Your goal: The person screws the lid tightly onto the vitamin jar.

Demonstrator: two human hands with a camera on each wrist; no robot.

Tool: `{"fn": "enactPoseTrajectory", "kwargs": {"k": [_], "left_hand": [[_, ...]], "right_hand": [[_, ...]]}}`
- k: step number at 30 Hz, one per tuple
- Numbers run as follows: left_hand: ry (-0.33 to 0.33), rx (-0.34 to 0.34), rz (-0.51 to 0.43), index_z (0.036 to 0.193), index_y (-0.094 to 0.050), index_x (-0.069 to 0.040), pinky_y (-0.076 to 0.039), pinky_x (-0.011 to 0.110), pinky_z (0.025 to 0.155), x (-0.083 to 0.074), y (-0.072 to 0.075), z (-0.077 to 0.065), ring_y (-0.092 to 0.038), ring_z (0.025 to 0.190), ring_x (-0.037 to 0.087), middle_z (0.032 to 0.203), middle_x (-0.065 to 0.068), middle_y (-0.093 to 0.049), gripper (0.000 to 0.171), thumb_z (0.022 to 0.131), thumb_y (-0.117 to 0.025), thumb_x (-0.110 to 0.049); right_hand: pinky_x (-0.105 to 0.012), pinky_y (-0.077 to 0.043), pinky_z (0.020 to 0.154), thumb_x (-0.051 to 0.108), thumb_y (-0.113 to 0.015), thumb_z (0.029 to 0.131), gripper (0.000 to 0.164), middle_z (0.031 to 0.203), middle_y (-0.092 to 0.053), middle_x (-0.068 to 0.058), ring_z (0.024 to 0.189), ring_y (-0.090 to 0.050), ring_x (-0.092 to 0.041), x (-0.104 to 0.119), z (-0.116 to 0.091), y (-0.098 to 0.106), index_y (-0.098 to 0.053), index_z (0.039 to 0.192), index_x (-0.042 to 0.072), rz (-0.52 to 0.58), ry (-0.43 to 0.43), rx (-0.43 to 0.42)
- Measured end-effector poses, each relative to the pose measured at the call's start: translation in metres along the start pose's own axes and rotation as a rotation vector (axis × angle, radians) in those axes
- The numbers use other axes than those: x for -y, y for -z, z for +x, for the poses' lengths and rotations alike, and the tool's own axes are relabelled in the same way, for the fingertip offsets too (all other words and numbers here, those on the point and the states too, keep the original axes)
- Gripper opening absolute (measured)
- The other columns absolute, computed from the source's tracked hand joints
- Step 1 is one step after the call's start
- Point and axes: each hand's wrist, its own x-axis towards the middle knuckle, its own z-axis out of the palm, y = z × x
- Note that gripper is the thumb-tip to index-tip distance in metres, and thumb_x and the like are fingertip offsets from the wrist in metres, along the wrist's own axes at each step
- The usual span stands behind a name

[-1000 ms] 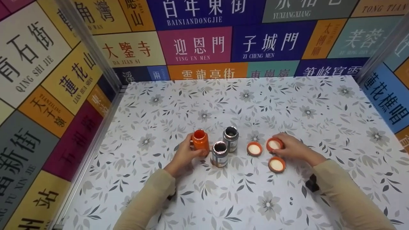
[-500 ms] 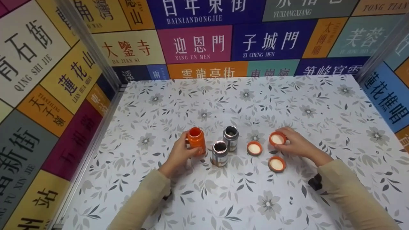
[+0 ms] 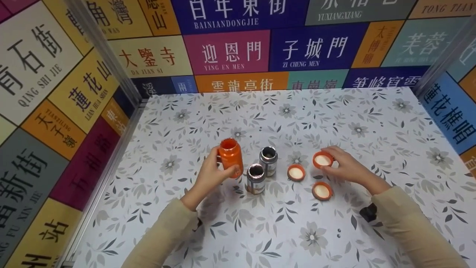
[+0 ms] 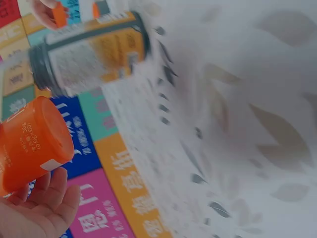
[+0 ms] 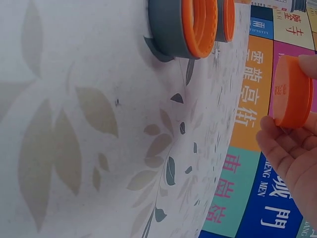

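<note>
My left hand (image 3: 210, 173) grips an upright orange bottle (image 3: 231, 158) with an uncapped mouth. Its bottom shows in the left wrist view, the bottle (image 4: 32, 144) being held up off the table. Beside it stand two uncapped jars with dark rims, a nearer one (image 3: 256, 184) and a farther one (image 3: 268, 163). Fingers and thumb of my right hand (image 3: 346, 165) pinch an orange cap (image 3: 322, 160) by its sides, pale inside facing up. The right wrist view has this cap (image 5: 292, 94) raised over the table. Two grey-and-orange lids, one left (image 3: 296, 173) and one nearer (image 3: 322, 191), lie inside up.
A white tablecloth (image 3: 238, 230) with grey leaves and flowers covers the table. Colourful sign-printed panels (image 3: 227, 52) rise at the back edge and along both sides. The jars and lids stand between the two hands.
My left hand has raised the orange bottle from beside the jars, after a small shift left. My right hand has lifted its cap and moved slightly back and right. Jars and other lids stayed put.
</note>
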Motion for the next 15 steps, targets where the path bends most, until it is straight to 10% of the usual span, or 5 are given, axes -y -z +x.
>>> {"fn": "enactPoseTrajectory", "kwargs": {"k": [15], "left_hand": [[-0.104,0.165,-0.054,0.122,-0.046,-0.006,-0.049,0.026,0.076,-0.057,-0.032,-0.037,-0.056,0.091,0.013,0.108,0.002,-0.06,0.059,0.072,-0.074,-0.02]], "right_hand": [[-0.055,-0.037,0.092,0.02,-0.064,0.085,0.059,0.126,-0.043,-0.028,0.112,-0.045,-0.04,-0.004,0.003,0.0,-0.04,0.13,-0.01,0.018,0.071,-0.027]]}}
